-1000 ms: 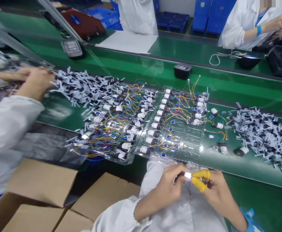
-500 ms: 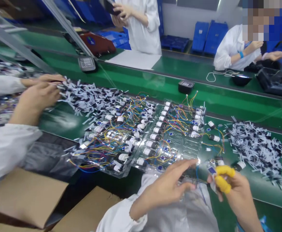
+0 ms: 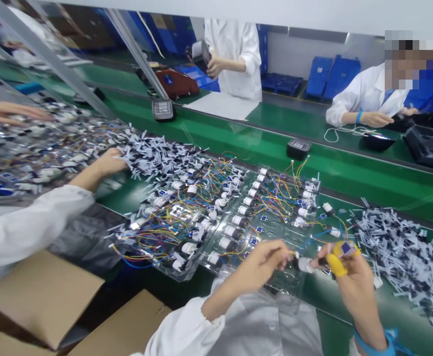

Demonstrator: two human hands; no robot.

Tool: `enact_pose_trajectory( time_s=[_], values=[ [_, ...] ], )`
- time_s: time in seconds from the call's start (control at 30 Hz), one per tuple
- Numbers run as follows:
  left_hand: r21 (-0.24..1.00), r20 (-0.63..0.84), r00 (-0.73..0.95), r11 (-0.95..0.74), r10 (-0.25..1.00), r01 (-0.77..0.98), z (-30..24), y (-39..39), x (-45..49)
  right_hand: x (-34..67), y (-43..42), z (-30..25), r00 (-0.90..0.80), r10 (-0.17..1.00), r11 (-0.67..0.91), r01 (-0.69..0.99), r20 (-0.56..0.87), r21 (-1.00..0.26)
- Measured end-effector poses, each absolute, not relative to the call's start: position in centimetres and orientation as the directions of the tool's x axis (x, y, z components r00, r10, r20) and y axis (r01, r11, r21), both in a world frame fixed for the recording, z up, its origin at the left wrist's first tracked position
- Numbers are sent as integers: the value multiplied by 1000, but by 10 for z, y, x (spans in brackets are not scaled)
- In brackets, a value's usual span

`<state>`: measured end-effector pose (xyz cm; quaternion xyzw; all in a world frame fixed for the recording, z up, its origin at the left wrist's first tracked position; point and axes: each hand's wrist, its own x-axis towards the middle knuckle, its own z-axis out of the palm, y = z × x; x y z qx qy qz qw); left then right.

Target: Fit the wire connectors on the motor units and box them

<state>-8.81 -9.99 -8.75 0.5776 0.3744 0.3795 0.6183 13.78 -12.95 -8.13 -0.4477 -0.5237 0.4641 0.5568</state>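
My right hand, with yellow finger cots on its fingers, grips a small cylindrical part with a white band and a dark end. A little board with a dark blue square rests against those cots. At the part's dark end, my left hand pinches what looks like a thin wire; the fingertips are slightly blurred. Below both hands lies a clear plastic tray. White-banded cylinders with coloured wires fill rows in its far part.
A second tray of wired parts lies left. Heaps of white and black strips lie right and far left. A co-worker's hand touches the left heap. Cardboard boxes stand lower left.
My left hand has gone from spread fingers to a pinch beside the cylinder. My right hand has turned, bringing the cylinder across toward the left. The co-worker's hands at left have separated.
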Motion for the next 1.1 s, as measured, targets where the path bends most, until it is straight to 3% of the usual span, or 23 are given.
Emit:
enact_pose_trajectory(
  time_s=[0.13, 0.33, 0.63, 0.8, 0.93, 1.1],
  values=[
    [990, -75, 284, 105, 956, -90, -96, -67, -97, 150, -112, -105, 63, 986, 152, 54, 155, -987],
    [976, -175, 95, 186, 980, -116, -132, -32, -83, 155, -76, -152, -2, 965, 241, 411, 264, -879],
    [968, -238, -66, 231, 969, -95, -131, -36, -68, 146, -65, -174, -33, 933, 310, 575, 357, -757],
    [987, -158, -146, 158, 977, -9, -115, -50, -73, 148, -71, -167, -148, 909, 398, 579, 389, -712],
    [992, -81, -234, 101, 969, 78, -112, -74, -80, 190, -85, -160, -96, 902, 388, 610, 421, -691],
    [874, 355, -330, -185, 875, 449, -120, -110, -62, 242, -90, -152, -37, 877, 355, 720, 478, -596]
  ],
)
